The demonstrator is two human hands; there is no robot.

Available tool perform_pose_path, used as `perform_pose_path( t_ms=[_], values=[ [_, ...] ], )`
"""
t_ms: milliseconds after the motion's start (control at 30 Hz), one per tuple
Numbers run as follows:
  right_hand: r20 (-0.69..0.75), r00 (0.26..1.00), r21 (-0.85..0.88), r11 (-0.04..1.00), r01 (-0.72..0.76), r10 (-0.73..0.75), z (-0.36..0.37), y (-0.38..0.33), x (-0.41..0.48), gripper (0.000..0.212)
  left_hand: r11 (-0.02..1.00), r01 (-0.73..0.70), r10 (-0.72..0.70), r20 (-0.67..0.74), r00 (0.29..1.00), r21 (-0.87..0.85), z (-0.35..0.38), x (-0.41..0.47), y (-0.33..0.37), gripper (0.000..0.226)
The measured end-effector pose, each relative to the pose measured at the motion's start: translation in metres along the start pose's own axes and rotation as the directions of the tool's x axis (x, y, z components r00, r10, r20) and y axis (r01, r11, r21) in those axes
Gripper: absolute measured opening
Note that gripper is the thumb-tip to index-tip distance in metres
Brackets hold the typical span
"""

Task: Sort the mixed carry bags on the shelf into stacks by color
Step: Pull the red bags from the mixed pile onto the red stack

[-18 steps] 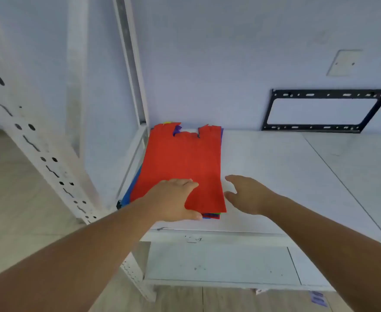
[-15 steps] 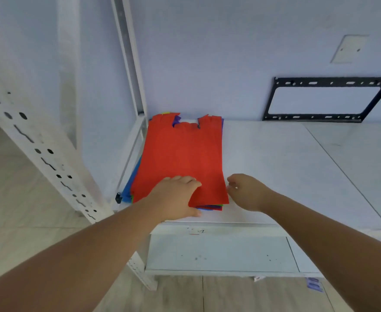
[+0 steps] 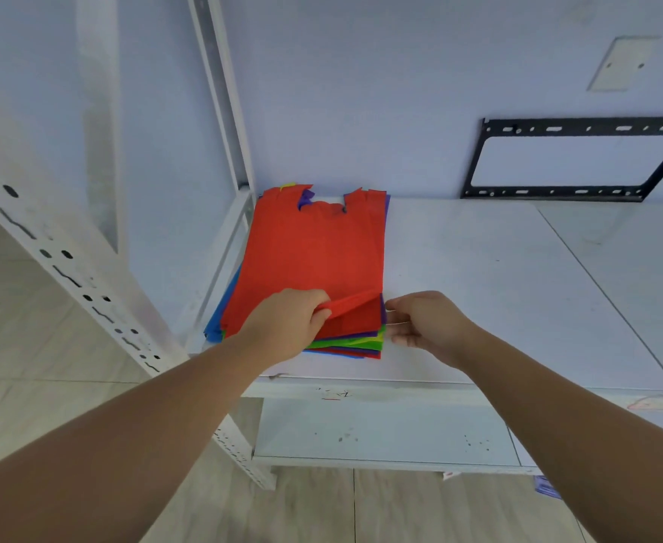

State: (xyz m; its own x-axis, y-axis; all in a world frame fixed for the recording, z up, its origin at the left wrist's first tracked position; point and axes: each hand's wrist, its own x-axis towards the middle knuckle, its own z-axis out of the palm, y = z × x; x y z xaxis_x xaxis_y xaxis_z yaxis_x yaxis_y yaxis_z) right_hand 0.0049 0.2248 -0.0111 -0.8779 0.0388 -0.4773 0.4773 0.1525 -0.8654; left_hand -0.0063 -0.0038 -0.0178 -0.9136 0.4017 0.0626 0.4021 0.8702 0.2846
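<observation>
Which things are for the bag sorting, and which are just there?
For the job: red bag; bag pile; shelf; left hand, pinching the red bag's corner; right hand.
Just there: black bracket; wall plate; lower shelf.

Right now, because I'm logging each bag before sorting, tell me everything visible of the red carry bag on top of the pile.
The red carry bag looks like thin matte fabric, vest-shaped, with two handle tabs around a cutout at its far end. It lies flat atop the pile of coloured bags at the left end of the white shelf. The left hand pinches its near right corner, lifted and folded back. The right hand is beside that edge; contact is unclear.
</observation>
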Motion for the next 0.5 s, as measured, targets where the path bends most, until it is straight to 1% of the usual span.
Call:
perform_pose_path(
  t_ms=[100,267,333,400,500],
  values=[
    [0.013,0.999,-0.102,0.994,0.047,-0.046,0.0,0.001,-0.001,0.017,0.999,0.015,-0.015,0.001,1.0,-0.042,0.006,-0.004,0.002,0.023],
    [-0.087,0.992,-0.166,0.983,0.075,-0.091,0.006,0.005,0.002,0.023,0.999,0.029,-0.028,0.02,0.999,-0.032,0.013,-0.008,0.001,0.025],
    [-0.082,0.995,-0.182,0.982,0.049,-0.065,0.009,0.007,0.003,0.023,0.999,0.032,-0.031,0.012,0.999,-0.029,0.014,-0.009,0.001,0.026],
    [-0.066,0.998,-0.157,0.988,-0.002,-0.008,0.01,0.008,0.003,0.024,0.999,0.031,-0.031,0.016,0.999,-0.03,0.015,-0.01,0.001,0.026],
    [0.002,0.999,0.006,0.999,-0.034,0.034,0.011,0.007,-0.003,0.021,0.999,0.029,-0.028,0.027,0.999,-0.023,0.016,-0.009,0.003,0.027]
  ],
)
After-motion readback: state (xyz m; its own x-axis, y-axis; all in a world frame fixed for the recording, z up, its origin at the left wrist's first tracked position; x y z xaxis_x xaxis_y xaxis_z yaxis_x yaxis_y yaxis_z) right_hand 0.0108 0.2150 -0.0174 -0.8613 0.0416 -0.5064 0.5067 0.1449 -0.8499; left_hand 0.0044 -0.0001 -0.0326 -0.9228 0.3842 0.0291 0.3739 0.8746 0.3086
